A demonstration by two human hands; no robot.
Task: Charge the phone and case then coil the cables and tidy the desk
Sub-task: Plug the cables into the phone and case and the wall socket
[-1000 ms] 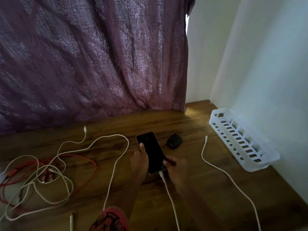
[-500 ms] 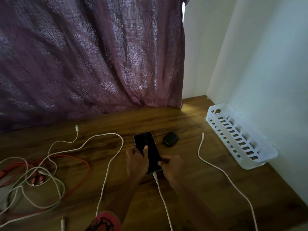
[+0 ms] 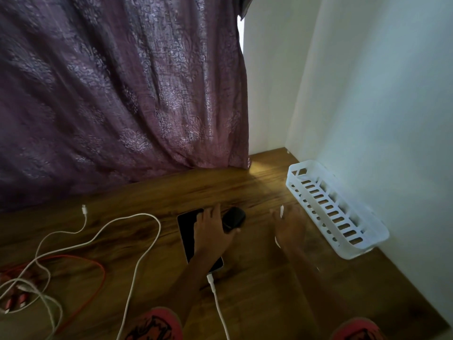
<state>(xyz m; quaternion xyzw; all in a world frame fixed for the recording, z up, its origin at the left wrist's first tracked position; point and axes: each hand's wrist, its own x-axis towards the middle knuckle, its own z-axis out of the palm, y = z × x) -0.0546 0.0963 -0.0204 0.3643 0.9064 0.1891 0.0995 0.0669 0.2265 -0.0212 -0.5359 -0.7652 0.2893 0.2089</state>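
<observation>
Head view: left hand point(image 3: 211, 233) lay straight-fingered over phone point(image 3: 187, 231), thumb touching black case point(image 3: 235, 216). Right hand point(image 3: 290, 229), blurred, fingers spread, was at white cable tip point(image 3: 282, 211).

We see two sleeves at the bottom edge. The left sleeve point(image 3: 154, 325) is pinkish red with a black printed pattern (too cropped for us to read the design). The right sleeve point(image 3: 355, 330) is the same pinkish red, though blurred. Beyond them all is bare down to the left hand point(image 3: 213, 231) and right hand point(image 3: 290, 229).
</observation>
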